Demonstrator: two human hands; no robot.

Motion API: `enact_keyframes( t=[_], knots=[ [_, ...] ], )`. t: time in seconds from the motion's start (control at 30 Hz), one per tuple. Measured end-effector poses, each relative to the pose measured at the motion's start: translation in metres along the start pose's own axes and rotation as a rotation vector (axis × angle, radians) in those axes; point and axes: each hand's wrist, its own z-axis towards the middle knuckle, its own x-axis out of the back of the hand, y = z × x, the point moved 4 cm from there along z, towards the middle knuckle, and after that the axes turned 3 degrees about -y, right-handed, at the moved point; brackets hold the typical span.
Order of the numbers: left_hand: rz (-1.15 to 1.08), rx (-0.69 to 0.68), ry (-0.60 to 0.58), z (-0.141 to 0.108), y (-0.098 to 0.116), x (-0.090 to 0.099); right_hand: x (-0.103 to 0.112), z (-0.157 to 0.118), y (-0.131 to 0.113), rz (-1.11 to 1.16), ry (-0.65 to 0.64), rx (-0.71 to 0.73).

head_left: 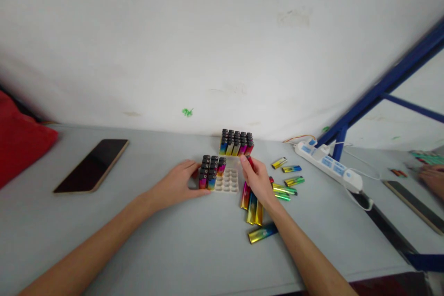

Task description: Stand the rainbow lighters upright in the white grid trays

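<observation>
A white plastic tray (227, 188) with round holes lies in front of me, its left part filled with upright lighters (208, 171) with black tops and shiny coloured bodies. My left hand (176, 181) grips the tray's left end, thumb at the near side and fingers behind. Over the tray's right end, my right hand (257, 178) pinches a red lighter (249, 160), mostly covered by the fingers. Loose lighters (252, 208) in red, blue and gold lie partly under the right hand and wrist. Behind stands a second block of upright lighters (236, 143).
More loose lighters (292, 169) lie on the grey table (180, 245) to the right. Beyond them is a white power strip (328, 164) beside a blue metal frame (381, 88). A phone (93, 166) and red cloth (21, 143) are left. Another person's hand (433, 175) shows far right.
</observation>
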Motion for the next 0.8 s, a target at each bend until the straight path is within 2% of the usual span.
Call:
enact_keyframes(
  t=[0.23, 0.4, 0.57, 0.63, 0.73, 0.8],
  knots=[
    [0.007, -0.006, -0.022, 0.002, 0.000, 0.000, 0.001, -0.005, -0.012, -0.192, 0.053, 0.101],
    [-0.042, -0.010, 0.011, 0.000, 0.001, 0.001, -0.006, -0.008, -0.019, -0.267, 0.019, 0.145],
    [-0.010, -0.001, -0.012, 0.000, -0.002, 0.000, -0.010, -0.009, -0.025, -0.298, -0.131, 0.161],
    [0.000, -0.004, -0.013, -0.001, -0.002, 0.000, -0.011, -0.010, -0.032, -0.344, -0.212, 0.253],
    [0.011, -0.007, -0.008, -0.001, 0.000, 0.000, -0.012, -0.014, -0.040, -0.503, -0.266, 0.423],
    [0.023, -0.004, -0.006, -0.001, 0.001, 0.001, -0.012, -0.015, -0.040, -0.587, -0.292, 0.444]
  ],
)
